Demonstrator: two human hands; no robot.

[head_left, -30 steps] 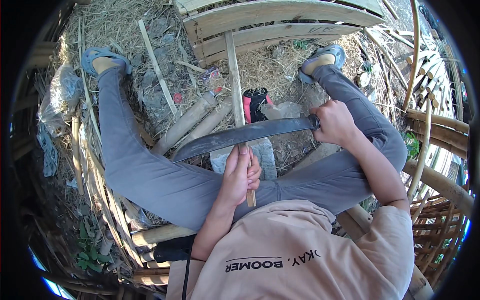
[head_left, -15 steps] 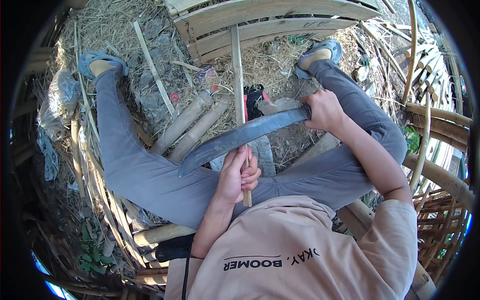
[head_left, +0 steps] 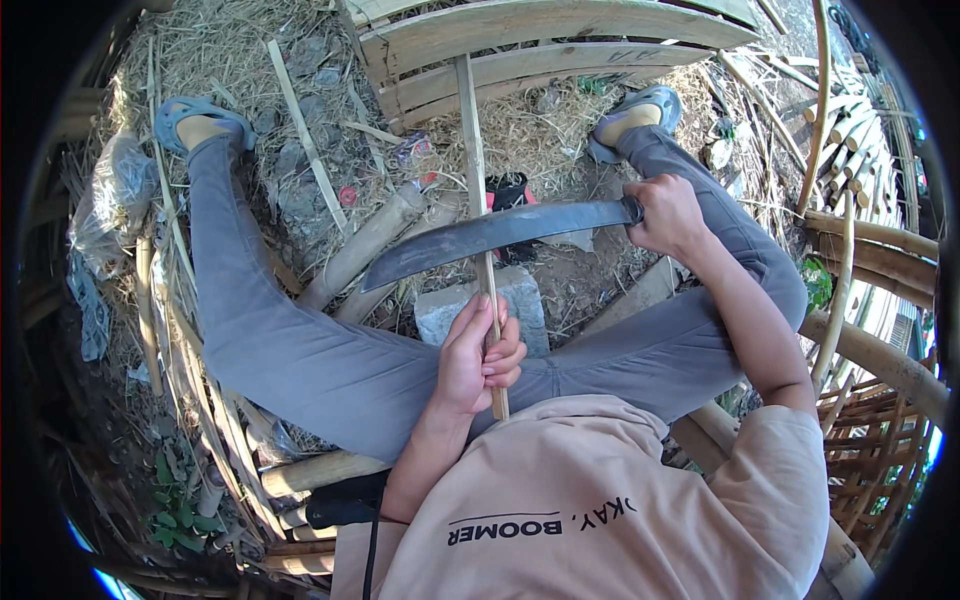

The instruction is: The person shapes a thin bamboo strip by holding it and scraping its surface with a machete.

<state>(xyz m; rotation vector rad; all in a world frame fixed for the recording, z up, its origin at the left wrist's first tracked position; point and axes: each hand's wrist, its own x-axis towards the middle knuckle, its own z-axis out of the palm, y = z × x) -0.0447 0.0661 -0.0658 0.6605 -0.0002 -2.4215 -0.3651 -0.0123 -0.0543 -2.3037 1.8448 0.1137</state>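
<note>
My left hand (head_left: 476,352) is closed around the lower part of a long, thin bamboo strip (head_left: 473,150), whose near end sticks out below the fist by my shirt. The strip runs away from me toward a slatted wooden crate. In my right hand (head_left: 668,216) is the handle of a machete (head_left: 490,234). Its long dark blade lies crosswise over the strip, beyond my left fingers, with the tip toward the left. Whether the edge bites into the strip I cannot tell. A pale stone block (head_left: 450,318) rests on the ground between my legs, partly behind the strip.
The wooden crate (head_left: 560,55) stands at the far side. Two bamboo poles (head_left: 365,248) lie left of the blade. A black and red object (head_left: 510,190) sits behind the machete. Cut bamboo pieces (head_left: 855,140) are piled at far right, and a plastic bag (head_left: 120,190) lies left.
The machete has moved away from my body along the strip, its tip rising farther from my left thigh. My right hand has shifted slightly right. My left hand keeps its hold.
</note>
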